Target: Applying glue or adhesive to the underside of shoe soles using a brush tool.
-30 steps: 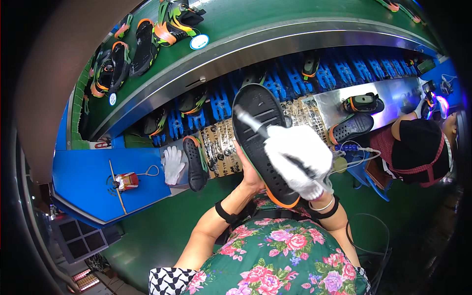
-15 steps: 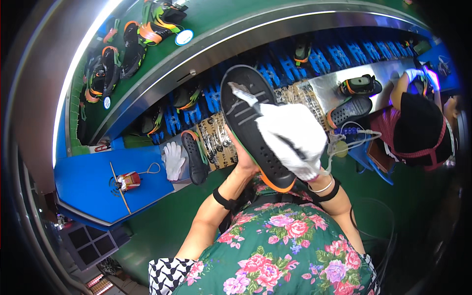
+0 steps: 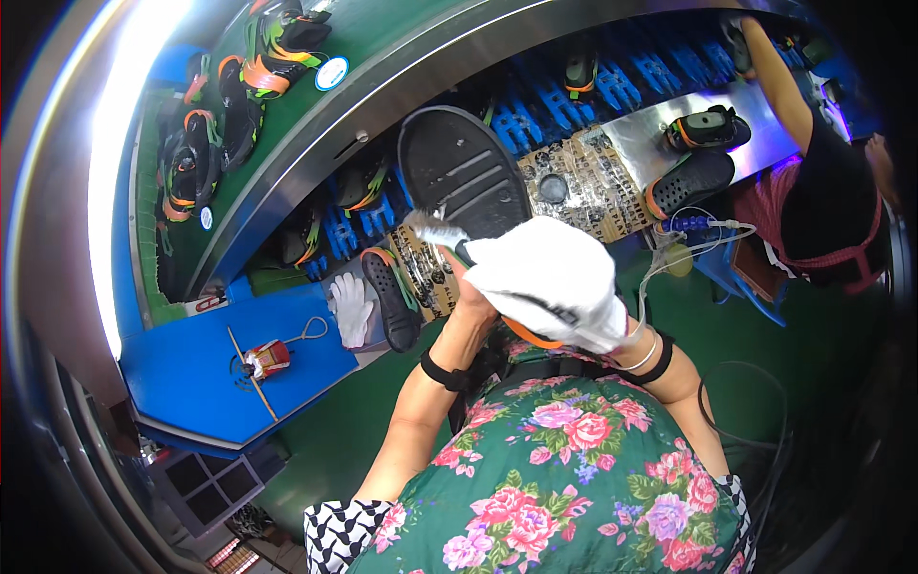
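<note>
A black shoe sole (image 3: 464,167) with raised ridges and an orange rim is held up in front of me, its broad end pointing away. My left hand (image 3: 470,292), bare, grips its left side from beneath; most of the fingers are hidden. My right hand (image 3: 550,277) wears a white glove and is closed around a small brush, whose pale bristles (image 3: 435,230) lie at the sole's left edge. The glove covers the brush handle and the sole's near half.
Beyond runs a line of blue racks (image 3: 655,77) with a taped cardboard strip (image 3: 579,182). A loose black sole (image 3: 390,301) and white glove (image 3: 352,308) lie beside a blue table (image 3: 201,335). At right, a co-worker's arm (image 3: 779,81) reaches over the line; finished-looking shoes (image 3: 277,53) fill the upper shelf.
The gloved hand and brush have moved left and nearer along the sole, to its left edge. The sole's far end has shifted left. The co-worker's arm has stretched out across the line.
</note>
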